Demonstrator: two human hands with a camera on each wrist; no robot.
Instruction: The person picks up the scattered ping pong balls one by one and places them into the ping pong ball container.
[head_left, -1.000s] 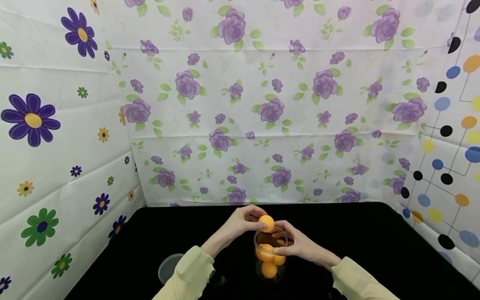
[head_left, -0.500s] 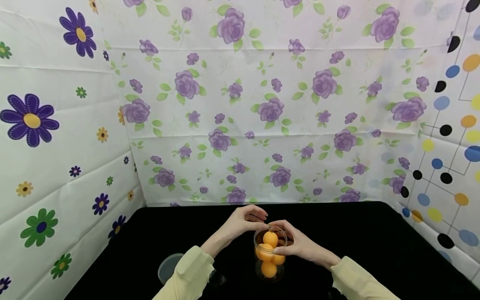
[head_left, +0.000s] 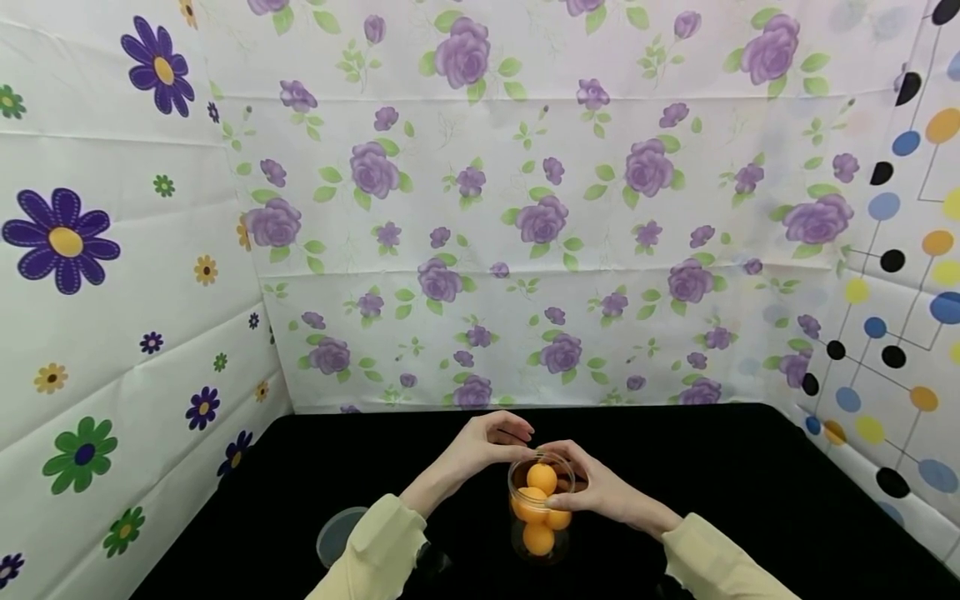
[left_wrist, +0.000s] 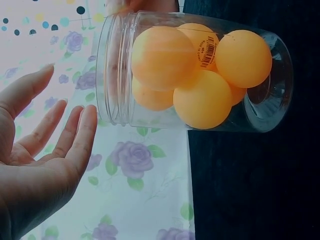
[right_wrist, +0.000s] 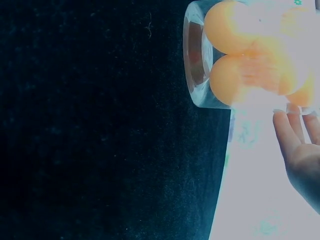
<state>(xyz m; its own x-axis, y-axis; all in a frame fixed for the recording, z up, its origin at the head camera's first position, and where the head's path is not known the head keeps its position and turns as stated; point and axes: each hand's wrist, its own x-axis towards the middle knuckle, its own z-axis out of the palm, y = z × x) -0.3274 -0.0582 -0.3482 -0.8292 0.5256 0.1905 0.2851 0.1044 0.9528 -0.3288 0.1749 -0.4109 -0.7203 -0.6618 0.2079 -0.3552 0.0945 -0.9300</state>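
Observation:
A clear plastic jar stands upright on the black tabletop, its mouth uncovered. Several orange ping-pong balls lie inside, one with small dark print and a barcode. My right hand grips the jar near its rim from the right, thumb in front and fingers behind. On the other side, my left hand holds nothing. Its fingers are spread and relaxed, fingertips right by the jar's mouth. In the right wrist view, the fingers reach up to the jar's side, and glare washes out part of the balls.
A round translucent lid lies on the black tabletop to the left, partly covered by my left sleeve. Floral cloth walls enclose the back and left, and a dotted one the right.
My left hand held an orange ball over the jar's mouth one second ago; it has let go, and the ball now rests on top of the others inside. My right hand stays in place.

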